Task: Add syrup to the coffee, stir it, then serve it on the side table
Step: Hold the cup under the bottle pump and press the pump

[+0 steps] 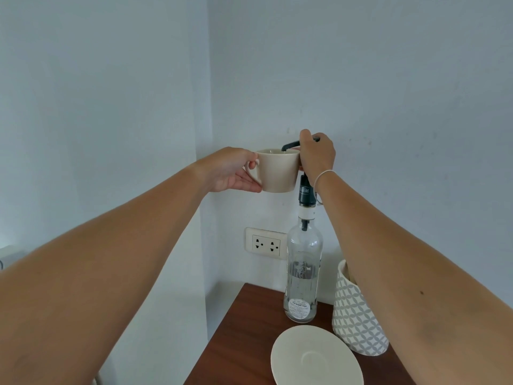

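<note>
Two bare hands work above the dark wooden desk (238,343): the left hand (231,170) grips the smooth cream cup (277,170) by its handle, raised beneath the black pump spout (290,145). The right hand (317,152) is clenched over the pump atop the tall clear glass syrup bottle (302,268), standing near the desk's back edge beside a round saucer (316,357).

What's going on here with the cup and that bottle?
A person is adding syrup to a cup. The left hand holds the cream cup by its handle, raised under the spout of the pump. The right hand rests on the pump atop the glass bottle. An empty saucer waits on the wooden table.
</note>
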